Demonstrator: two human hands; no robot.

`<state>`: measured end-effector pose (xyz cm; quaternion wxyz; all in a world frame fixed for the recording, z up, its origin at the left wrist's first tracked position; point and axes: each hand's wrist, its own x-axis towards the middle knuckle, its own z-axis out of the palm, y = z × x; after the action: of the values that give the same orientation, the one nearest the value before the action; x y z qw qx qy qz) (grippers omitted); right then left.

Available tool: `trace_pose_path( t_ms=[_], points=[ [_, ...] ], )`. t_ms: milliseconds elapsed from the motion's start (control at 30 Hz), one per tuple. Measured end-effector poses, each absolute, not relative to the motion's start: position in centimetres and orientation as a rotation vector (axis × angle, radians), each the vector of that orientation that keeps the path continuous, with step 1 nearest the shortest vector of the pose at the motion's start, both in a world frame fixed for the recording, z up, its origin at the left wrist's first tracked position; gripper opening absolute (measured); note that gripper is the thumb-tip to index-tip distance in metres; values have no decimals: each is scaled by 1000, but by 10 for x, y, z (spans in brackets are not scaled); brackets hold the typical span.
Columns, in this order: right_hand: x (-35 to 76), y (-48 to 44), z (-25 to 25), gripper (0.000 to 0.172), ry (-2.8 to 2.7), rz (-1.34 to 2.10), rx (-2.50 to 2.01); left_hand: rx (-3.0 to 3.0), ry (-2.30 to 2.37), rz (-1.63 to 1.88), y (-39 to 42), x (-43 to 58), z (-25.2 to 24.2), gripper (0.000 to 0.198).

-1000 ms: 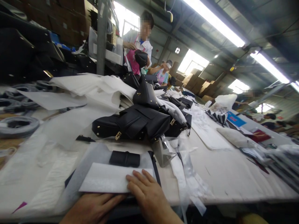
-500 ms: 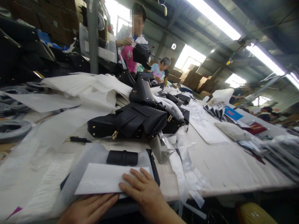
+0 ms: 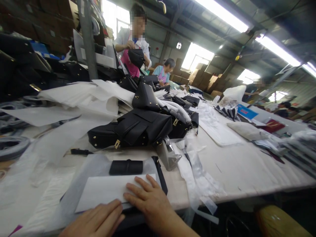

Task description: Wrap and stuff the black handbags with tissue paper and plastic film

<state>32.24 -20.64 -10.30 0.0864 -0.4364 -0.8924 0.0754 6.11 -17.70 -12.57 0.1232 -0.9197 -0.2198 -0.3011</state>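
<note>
My right hand (image 3: pixel 149 200) lies flat with spread fingers on the right part of a folded white sheet (image 3: pixel 101 189). At the sheet's near edge rests my left hand (image 3: pixel 95 219), its fingers stretched out side by side with the tips close to my right hand. Under the white sheet is thin greyish tissue paper (image 3: pixel 95 164), spread over a black bag (image 3: pixel 160 177) whose right edge shows. A black folded leather piece (image 3: pixel 126 167) with a narrow band lies on the tissue just beyond the sheet. The bag's near part is mostly hidden by my hands.
Black handbags with gold hardware (image 3: pixel 133 126) are heaped beyond the work. Large white paper sheets (image 3: pixel 84 95) spread at left, near wrapped rings (image 3: pixel 13 146). Clear plastic strips (image 3: pixel 197 177) hang over the table edge (image 3: pixel 237 197). A co-worker (image 3: pixel 134 42) holds a black bag across the table.
My left hand has shifted up onto the near edge of the white sheet, its fingers more arched. My right hand stays on the sheet. The view has moved slightly; the co-worker's bag has turned.
</note>
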Motion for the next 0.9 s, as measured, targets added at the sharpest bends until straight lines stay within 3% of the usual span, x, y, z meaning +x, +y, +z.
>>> trace_pose_path(
  t_ms=[200, 533, 733, 900],
  points=[
    [324, -206, -100, 50, -2623, 351, -1288, -2698, -635, -723, -151, 81, -134, 52],
    [336, -223, -144, 53, -2470, -61, -1166, -2696, -549, -640, -153, 73, -153, 47],
    [338, -222, -107, 57, -2399, 413, -1252, -2741, -604, -631, -157, 72, -149, 56],
    [334, -215, -100, 31, -2183, 288, -1338, -2753, -647, -638, -158, 73, -144, 52]
  ],
)
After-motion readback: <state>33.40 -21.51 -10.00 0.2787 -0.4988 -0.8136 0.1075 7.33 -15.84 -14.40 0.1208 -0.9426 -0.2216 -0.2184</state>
